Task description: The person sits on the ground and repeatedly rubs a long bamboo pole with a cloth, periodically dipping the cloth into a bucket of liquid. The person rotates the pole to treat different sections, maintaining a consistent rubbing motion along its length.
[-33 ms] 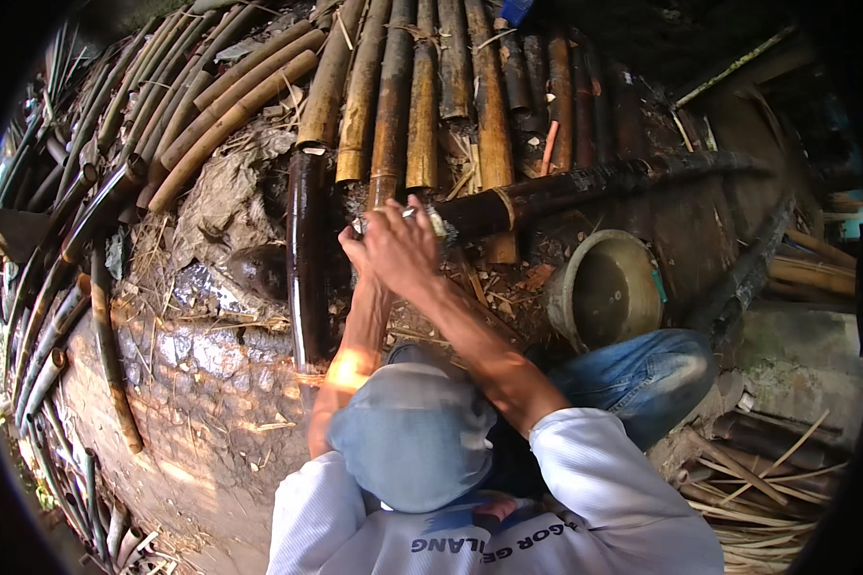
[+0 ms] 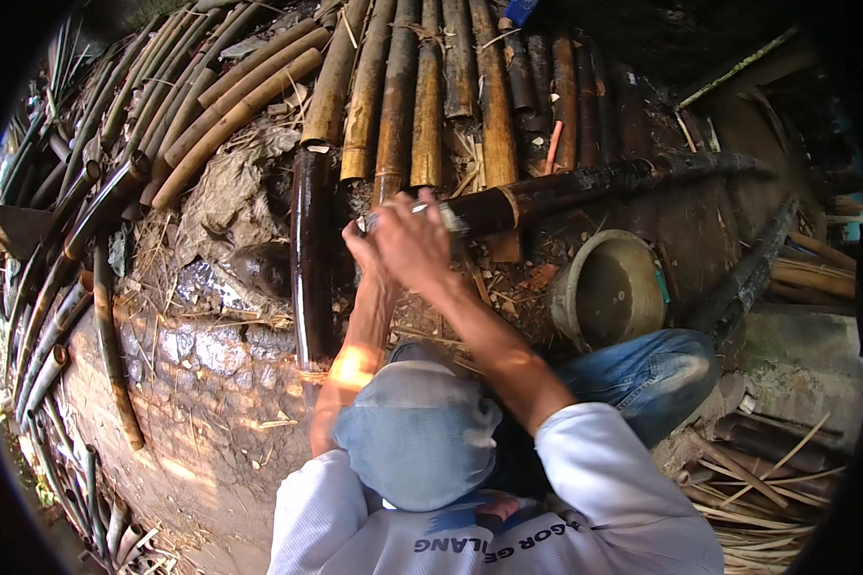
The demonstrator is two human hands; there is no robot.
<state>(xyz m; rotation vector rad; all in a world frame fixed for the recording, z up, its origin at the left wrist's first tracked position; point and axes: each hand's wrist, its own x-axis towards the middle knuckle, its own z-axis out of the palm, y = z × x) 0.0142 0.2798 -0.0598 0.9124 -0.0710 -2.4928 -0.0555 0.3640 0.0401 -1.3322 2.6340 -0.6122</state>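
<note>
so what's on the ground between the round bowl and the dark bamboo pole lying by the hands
In the head view, only bare dirt with dry leaf scraps and splinters lies between the bowl and the dark bamboo pole.

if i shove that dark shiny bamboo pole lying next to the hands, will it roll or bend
The dark bamboo pole would probably stay stiff: it is a thick, straight culm. Being round, it may roll sideways, though the uneven ground and litter beside it could stop it. Its glossy, wet-looking skin suggests it might be slippery to grip. The hands do not seem to touch it.
</note>
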